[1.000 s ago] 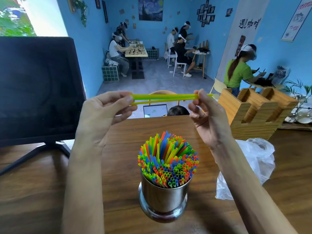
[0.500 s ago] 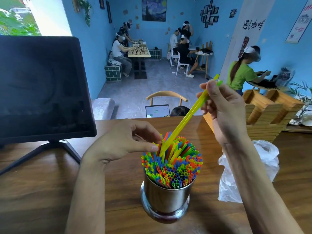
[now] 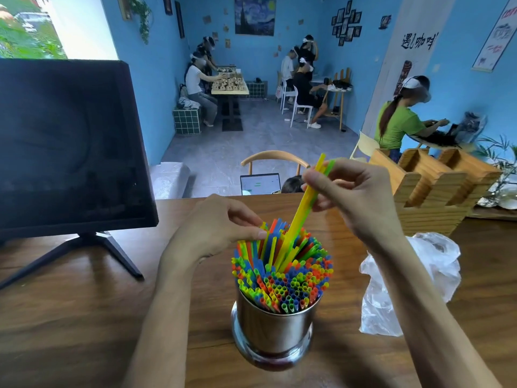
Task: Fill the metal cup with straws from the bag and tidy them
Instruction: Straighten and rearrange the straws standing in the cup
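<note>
- right hand (image 3: 355,203) pinches two straws (image 3: 303,211), one yellow and one green, near their top ends; thumb and fingers curled round them
- the two straws run down and to the left from that hand, tilted, lower ends pushed in among the packed straws (image 3: 282,275) in the metal cup (image 3: 272,329)
- their tops stick out just above the right fingers
- left hand (image 3: 221,228) sits beside the left rear of the bundle, fingers curled, fingertips (image 3: 261,235) touching straw tops there; cannot tell whether it actually pinches any
- metal cup stands upright on the wooden table (image 3: 70,317), below and between both hands, closer to the camera than either
- cup is full: mixed blue, green, yellow, orange straws fan out above the rim, open ends facing the camera
- clear plastic bag (image 3: 425,275) lies crumpled on the table just right of the right forearm, apart from the cup
- dark monitor (image 3: 64,147) on a stand, well left of the left hand
- wooden rack (image 3: 436,189) beyond and right of the right hand, at the table's far edge
- people seated at other tables in the blue room beyond
</note>
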`<state>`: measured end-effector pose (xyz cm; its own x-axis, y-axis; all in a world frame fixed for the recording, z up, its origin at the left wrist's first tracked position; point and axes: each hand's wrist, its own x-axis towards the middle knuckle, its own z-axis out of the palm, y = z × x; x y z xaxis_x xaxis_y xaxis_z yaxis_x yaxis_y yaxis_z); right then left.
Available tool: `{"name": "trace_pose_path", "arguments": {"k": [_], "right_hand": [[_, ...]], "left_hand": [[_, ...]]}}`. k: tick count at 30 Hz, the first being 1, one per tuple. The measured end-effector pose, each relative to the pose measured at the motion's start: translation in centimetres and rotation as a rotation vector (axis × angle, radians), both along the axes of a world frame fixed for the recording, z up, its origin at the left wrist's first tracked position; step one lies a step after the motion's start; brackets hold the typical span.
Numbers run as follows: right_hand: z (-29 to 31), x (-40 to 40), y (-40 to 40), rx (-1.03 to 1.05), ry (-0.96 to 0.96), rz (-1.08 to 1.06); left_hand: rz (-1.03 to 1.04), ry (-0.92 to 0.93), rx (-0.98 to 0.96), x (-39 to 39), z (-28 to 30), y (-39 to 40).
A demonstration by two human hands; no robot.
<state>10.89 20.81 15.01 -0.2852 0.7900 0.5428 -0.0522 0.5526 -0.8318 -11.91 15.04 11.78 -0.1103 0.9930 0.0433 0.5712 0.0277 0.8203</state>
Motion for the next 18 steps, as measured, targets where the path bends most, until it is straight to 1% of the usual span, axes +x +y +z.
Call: {"name": "trace_pose_path", "arguments": {"k": [5,10,13,18], "right_hand": [[-1.8,-0.6,-0.6,-0.006,-0.192,0.056],[-3.5,-0.3,-0.4,0.130,-0.472,0.037],[-3.5,-0.2,-0.5,0.155,-0.570,0.067],[-3.0,-0.2,-0.5,0.112,-0.742,0.140]], "left_hand": [[0.016,0.097,0.027,0.3,0.2,0.2],[-0.008,0.131,0.037,0.3,0.3,0.1],[-0.015,0.163,0.015,0.3,0.6,0.2],[-0.027,0.187,0.043,0.3,1.1,0.2]]}}
